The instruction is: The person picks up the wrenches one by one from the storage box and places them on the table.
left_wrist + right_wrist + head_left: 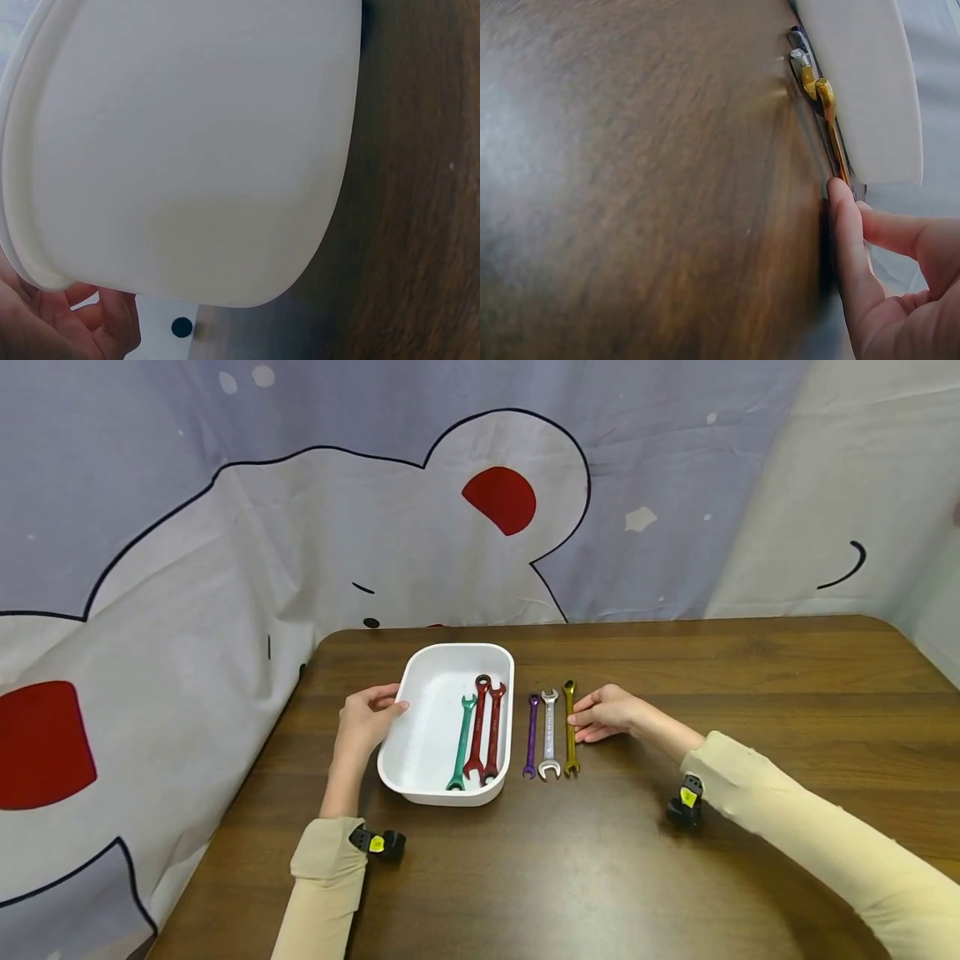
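In the head view, my left hand (363,720) grips the left rim of a white plastic tray (420,735), with the thumb over the edge; the left wrist view shows the tray's outer wall (195,150) close up. A green wrench (462,739) and two red wrenches (477,727) lie in the tray's right half. Right of the tray, a purple wrench (532,735), a silver wrench (550,735) and a gold wrench (571,752) lie side by side on the table. My right hand (611,713) pinches the gold wrench at its shaft between thumb and fingers.
The brown wooden table (750,693) extends to the right and toward me. Behind it hangs a patterned cloth (360,527) in grey-purple and white, which also covers the left side. A black wrist camera (390,846) is strapped to the left sleeve, another (684,810) to the right.
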Motion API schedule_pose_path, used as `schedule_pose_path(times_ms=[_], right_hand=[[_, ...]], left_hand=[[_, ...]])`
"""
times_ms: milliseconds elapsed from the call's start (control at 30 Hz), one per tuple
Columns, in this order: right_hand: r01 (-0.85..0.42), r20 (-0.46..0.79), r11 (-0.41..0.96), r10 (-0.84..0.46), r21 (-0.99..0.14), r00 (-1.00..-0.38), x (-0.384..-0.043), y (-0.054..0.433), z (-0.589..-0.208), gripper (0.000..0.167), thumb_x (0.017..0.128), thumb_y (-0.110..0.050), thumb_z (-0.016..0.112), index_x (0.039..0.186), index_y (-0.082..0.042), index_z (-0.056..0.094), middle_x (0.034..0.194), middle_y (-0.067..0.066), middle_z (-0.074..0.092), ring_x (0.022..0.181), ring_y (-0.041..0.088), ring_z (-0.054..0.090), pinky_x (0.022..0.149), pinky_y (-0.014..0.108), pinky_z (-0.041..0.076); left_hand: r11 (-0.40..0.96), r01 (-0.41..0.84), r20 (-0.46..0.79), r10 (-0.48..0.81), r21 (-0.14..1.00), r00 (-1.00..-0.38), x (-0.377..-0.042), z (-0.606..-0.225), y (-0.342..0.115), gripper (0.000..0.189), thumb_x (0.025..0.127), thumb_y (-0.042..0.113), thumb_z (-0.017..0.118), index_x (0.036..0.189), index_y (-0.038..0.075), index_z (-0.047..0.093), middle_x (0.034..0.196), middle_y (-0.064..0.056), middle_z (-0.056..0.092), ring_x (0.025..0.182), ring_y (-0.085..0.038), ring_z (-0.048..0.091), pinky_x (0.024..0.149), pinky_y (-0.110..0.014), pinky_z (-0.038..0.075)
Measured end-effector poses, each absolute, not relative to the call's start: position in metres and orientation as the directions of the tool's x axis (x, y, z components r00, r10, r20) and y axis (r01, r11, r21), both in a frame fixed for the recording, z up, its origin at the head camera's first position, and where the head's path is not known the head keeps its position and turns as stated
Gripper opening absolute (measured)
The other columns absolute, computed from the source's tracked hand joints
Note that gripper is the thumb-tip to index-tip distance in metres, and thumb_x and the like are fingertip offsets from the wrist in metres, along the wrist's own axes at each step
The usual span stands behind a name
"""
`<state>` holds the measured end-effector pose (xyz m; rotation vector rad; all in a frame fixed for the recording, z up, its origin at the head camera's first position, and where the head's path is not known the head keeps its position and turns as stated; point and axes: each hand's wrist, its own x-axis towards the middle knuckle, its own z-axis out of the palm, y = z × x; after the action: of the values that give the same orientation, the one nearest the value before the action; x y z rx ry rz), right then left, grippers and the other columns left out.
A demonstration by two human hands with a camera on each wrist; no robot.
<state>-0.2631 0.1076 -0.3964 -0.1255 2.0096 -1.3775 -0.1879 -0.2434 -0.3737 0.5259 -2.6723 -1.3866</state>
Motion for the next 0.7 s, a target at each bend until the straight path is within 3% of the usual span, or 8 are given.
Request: schedule_pose_path(times_ms=[700], right_hand=[[0.292, -0.465, 0.408, -0.432, -0.865, -0.773, -0.2618, 0.1104, -0.3982, 0.038, 0.092, -0.003, 0.06, 0.122, 0.015, 0.045, 0.069, 0.002, 0.069, 0.06, 0.009, 0.068, 0.061, 0.021, 0.056]], left_hand=[[0.53, -0.272, -0.095, -0.336, 0.803, -0.937, -0.1884, -0.3724, -0.2425, 0.038, 0.091, 0.021, 0.066, 0.127, 0.009, 0.062, 0.118, -0.017, 0.066, 0.109, -0.028, 0.061, 0.09, -0.04, 0.051]])
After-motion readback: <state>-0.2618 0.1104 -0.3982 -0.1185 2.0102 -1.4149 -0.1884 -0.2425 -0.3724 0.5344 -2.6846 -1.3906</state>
